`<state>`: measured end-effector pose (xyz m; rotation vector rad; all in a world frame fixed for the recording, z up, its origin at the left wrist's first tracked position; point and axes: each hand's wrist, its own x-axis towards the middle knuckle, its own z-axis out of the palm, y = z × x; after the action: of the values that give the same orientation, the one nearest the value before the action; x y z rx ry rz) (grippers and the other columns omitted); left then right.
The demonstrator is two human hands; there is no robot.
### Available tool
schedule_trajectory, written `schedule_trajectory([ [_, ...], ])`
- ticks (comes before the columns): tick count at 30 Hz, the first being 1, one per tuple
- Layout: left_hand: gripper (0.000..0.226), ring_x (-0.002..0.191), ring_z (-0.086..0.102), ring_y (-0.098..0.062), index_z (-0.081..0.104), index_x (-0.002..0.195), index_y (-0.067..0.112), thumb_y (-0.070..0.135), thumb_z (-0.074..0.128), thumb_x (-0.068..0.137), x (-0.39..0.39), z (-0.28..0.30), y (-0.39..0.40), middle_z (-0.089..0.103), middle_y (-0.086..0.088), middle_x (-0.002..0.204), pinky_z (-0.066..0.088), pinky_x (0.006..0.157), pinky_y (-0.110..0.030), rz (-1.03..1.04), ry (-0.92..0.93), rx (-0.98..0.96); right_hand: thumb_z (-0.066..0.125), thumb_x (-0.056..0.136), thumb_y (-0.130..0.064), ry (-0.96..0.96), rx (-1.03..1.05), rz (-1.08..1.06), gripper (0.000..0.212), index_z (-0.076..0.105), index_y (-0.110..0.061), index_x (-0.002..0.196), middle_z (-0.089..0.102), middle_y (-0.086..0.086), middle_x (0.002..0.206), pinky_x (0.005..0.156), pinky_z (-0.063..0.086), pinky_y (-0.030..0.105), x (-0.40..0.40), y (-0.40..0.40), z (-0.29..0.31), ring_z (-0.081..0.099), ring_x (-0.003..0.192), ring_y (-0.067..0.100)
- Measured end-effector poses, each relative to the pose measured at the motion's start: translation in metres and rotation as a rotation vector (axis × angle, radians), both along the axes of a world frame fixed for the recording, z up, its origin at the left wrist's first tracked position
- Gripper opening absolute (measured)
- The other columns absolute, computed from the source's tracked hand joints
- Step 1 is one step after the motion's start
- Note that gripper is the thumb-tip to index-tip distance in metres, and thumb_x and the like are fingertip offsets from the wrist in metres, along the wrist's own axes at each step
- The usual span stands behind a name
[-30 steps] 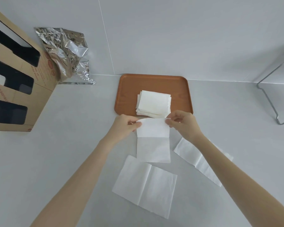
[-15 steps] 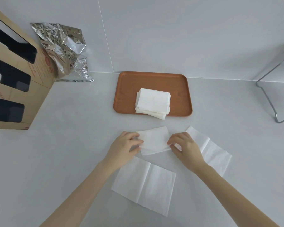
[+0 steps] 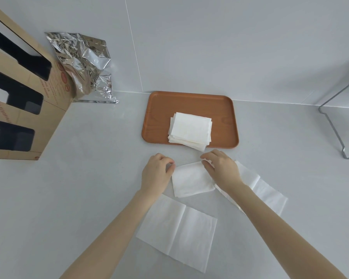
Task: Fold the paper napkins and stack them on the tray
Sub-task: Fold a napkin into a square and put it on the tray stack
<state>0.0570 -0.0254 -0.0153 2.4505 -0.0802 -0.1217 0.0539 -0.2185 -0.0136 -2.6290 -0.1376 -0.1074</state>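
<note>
A brown tray (image 3: 191, 103) lies at the back of the grey counter with a stack of folded white napkins (image 3: 190, 129) on its front part. In front of it, a small folded napkin (image 3: 191, 181) rests on the counter between my hands. My left hand (image 3: 156, 174) pinches its upper left corner. My right hand (image 3: 223, 169) holds its upper right edge with curled fingers. One unfolded napkin (image 3: 177, 228) lies near me, and another (image 3: 264, 190) lies partly under my right forearm.
A cardboard box (image 3: 22, 101) with dark cut-outs stands at the left, with a crumpled silver foil bag (image 3: 83, 63) beside it against the wall. A metal wire rack (image 3: 343, 125) stands at the right edge.
The napkin was held up long between both hands; it has been folded in half and laid on the counter. Both hands came down and closer to me with it.
</note>
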Motion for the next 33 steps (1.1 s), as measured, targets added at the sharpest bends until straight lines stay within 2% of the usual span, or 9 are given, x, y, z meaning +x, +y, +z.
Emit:
schedule_trajectory([
  [11,0.008,0.093,0.053,-0.03,0.06,0.084,0.005,0.01,0.053,0.085,0.006,-0.003,-0.007,0.062,-0.013,0.094,0.045,0.077,-0.04,-0.148,-0.067,0.069,0.055,0.085,-0.007,0.038,-0.08,0.084,0.007,0.061,-0.004,0.083,0.062,0.012,0.092,0.059,0.033,0.03,0.007,-0.001,0.005,0.055,0.088,0.03],
  [13,0.008,0.09,0.056,-0.029,0.057,0.086,0.005,0.009,0.051,0.086,0.01,0.004,-0.004,0.065,-0.013,0.091,0.045,0.08,-0.039,-0.175,-0.062,-0.006,0.056,0.083,-0.005,0.003,-0.011,0.11,0.004,0.06,-0.006,0.082,0.064,0.011,0.089,0.06,0.041,0.034,0.006,-0.005,0.017,0.055,0.084,0.03],
  [16,0.007,0.076,0.058,-0.008,0.057,0.085,0.011,0.005,0.053,0.084,0.022,0.03,0.002,0.064,-0.003,0.078,0.042,0.068,-0.011,-0.132,-0.018,-0.233,0.054,0.086,-0.007,-0.031,0.112,0.112,0.005,0.06,-0.009,0.086,0.067,0.006,0.088,0.071,0.047,0.036,0.008,-0.011,0.04,0.055,0.088,0.026],
  [18,0.012,0.069,0.056,0.003,0.058,0.083,0.016,0.004,0.056,0.083,0.035,0.048,0.003,0.061,0.006,0.073,0.039,0.064,-0.003,-0.108,0.013,-0.359,0.053,0.088,-0.01,0.011,0.235,0.088,0.007,0.059,-0.012,0.087,0.064,0.0,0.083,0.075,0.046,0.028,0.014,-0.014,0.057,0.057,0.085,0.018],
  [21,0.015,0.069,0.058,-0.002,0.06,0.085,0.021,0.006,0.059,0.082,0.056,0.068,0.007,0.065,0.006,0.076,0.044,0.067,-0.008,-0.09,0.032,-0.484,0.055,0.088,-0.011,0.081,0.422,0.023,0.008,0.06,-0.016,0.084,0.062,-0.005,0.075,0.066,0.041,0.011,0.027,-0.013,0.074,0.055,0.074,0.011],
  [24,0.013,0.071,0.061,-0.011,0.062,0.089,0.016,0.006,0.058,0.082,0.087,0.074,0.003,0.067,-0.003,0.079,0.053,0.065,-0.019,-0.069,0.061,-0.496,0.057,0.086,-0.013,0.101,0.507,-0.062,0.008,0.061,-0.016,0.08,0.064,0.0,0.077,0.06,0.04,0.009,0.057,-0.015,0.072,0.054,0.069,0.01],
  [27,0.01,0.075,0.063,-0.02,0.065,0.088,0.013,0.009,0.06,0.08,0.121,0.063,-0.008,0.069,-0.01,0.085,0.055,0.073,-0.036,-0.021,0.066,-0.382,0.057,0.085,-0.016,0.128,0.485,-0.133,0.008,0.06,-0.018,0.078,0.065,0.008,0.08,0.059,0.039,0.011,0.091,-0.017,0.054,0.057,0.073,0.021],
  [30,0.01,0.077,0.059,-0.016,0.067,0.087,0.009,0.009,0.059,0.08,0.143,0.044,-0.019,0.071,-0.013,0.089,0.047,0.072,-0.024,-0.016,0.039,-0.254,0.054,0.086,-0.015,0.149,0.401,-0.177,0.008,0.059,-0.017,0.08,0.061,-0.001,0.076,0.067,0.045,0.027,0.114,-0.017,0.032,0.055,0.071,0.018],
  [33,0.01,0.074,0.056,-0.015,0.067,0.084,0.009,0.009,0.058,0.08,0.146,0.027,-0.027,0.071,-0.012,0.088,0.043,0.07,-0.025,0.017,-0.02,-0.192,0.054,0.085,-0.014,0.082,0.28,-0.207,0.008,0.061,-0.011,0.083,0.064,0.008,0.087,0.077,0.047,0.042,0.12,-0.014,0.016,0.054,0.084,0.027],
])
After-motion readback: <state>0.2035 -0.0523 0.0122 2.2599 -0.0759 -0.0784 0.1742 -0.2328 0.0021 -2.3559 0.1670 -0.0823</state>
